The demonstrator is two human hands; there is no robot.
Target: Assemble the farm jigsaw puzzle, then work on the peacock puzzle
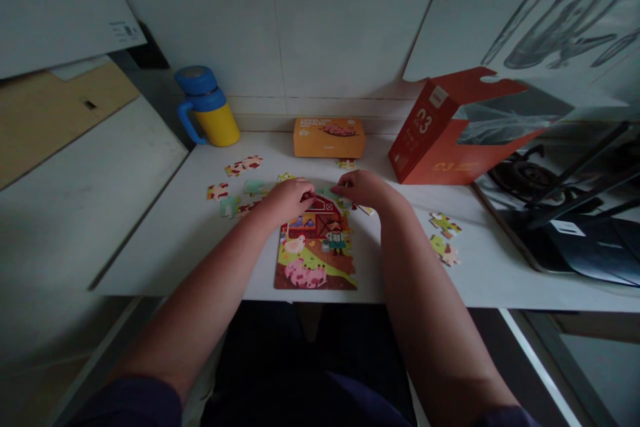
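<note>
A partly joined jigsaw puzzle (315,247) lies flat before me, showing a red barn, a farmer, a hen and pink pigs. My left hand (295,199) is at its upper left, fingers curled and closed over the barn's top edge; what they hold is hidden. At the upper right, my right hand (361,187) has its fingers closed at a pale green puzzle piece (327,193) along the top edge. More loose pale green pieces (229,206) lie left of my left hand. Under my right wrist a small piece (367,210) is partly covered.
An orange puzzle box (329,138) stands by the wall, with a blue and yellow flask (213,110) to its left. A large red box (450,137) and a black stove (545,213) are at right. Loose pieces lie at left (244,165) and right (445,225).
</note>
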